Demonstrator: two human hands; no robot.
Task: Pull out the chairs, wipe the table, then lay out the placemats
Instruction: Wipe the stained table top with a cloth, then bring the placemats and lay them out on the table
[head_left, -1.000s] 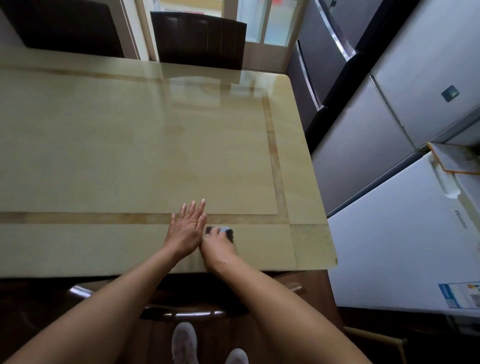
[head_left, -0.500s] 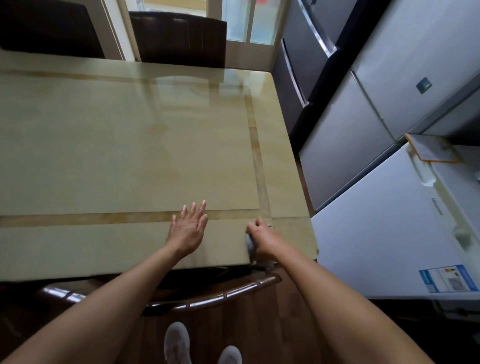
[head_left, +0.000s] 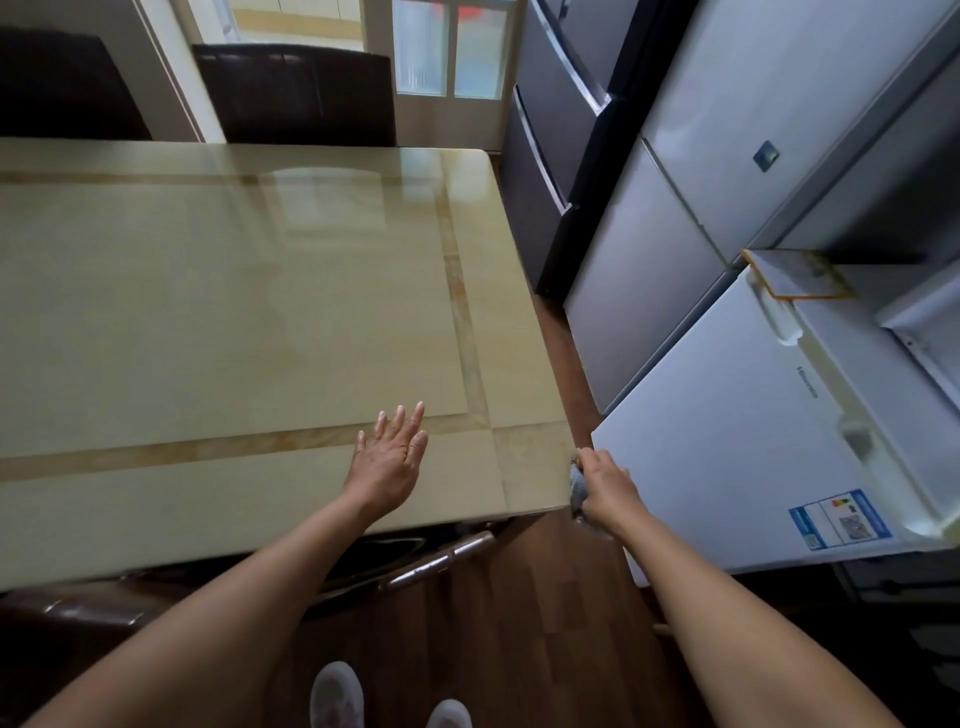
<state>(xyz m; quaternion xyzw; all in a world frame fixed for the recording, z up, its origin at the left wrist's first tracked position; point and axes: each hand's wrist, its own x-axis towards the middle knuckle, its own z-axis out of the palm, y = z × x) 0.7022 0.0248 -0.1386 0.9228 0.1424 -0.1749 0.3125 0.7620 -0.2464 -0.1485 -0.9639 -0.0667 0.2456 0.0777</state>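
Observation:
A glossy beige table (head_left: 218, 312) with darker inlay stripes fills the left and middle of the view. My left hand (head_left: 389, 457) lies flat on it near the front right corner, fingers spread. My right hand (head_left: 605, 486) grips a grey cloth (head_left: 577, 486) and presses it against the table's right edge at that corner. Two dark chairs stand at the far side, one behind the middle (head_left: 293, 93) and one at the far left (head_left: 62, 88). A dark chair (head_left: 436, 558) with a metal-trimmed back sits under the near edge. No placemats are in view.
Silver and dark refrigerators (head_left: 675, 208) line the right side, close to the table. A white appliance (head_left: 753, 441) with a blue label stands just right of my right hand. The narrow wooden floor (head_left: 519, 623) runs between them; my shoes show at the bottom.
My right hand slid the cloth rightward along the near strip of the table, off the top and onto its right edge. The left hand stayed flat in place.

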